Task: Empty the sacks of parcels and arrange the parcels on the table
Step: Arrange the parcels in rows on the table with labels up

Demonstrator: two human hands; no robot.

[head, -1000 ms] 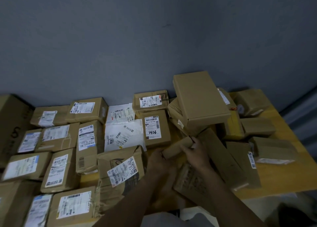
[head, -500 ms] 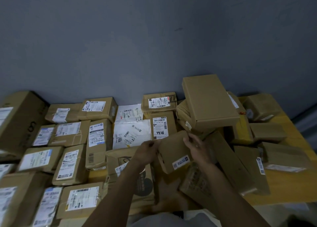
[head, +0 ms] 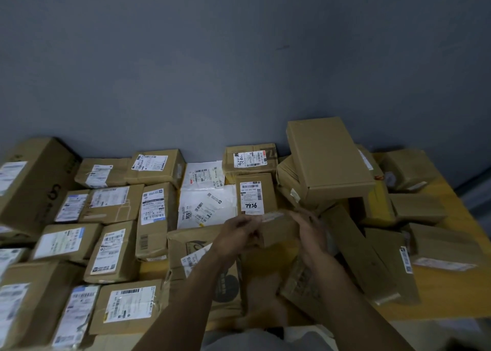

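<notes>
Small brown parcel held between left hand and right hand, white label at top edge. Labelled parcels in rows leftward; plain-faced heap rightward.

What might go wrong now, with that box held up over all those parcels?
The small box, held between the left hand and right hand, might slip onto the parcels below. The big plain box sits tilted atop the heap on the right; a nudge from an arm could topple it.
</notes>
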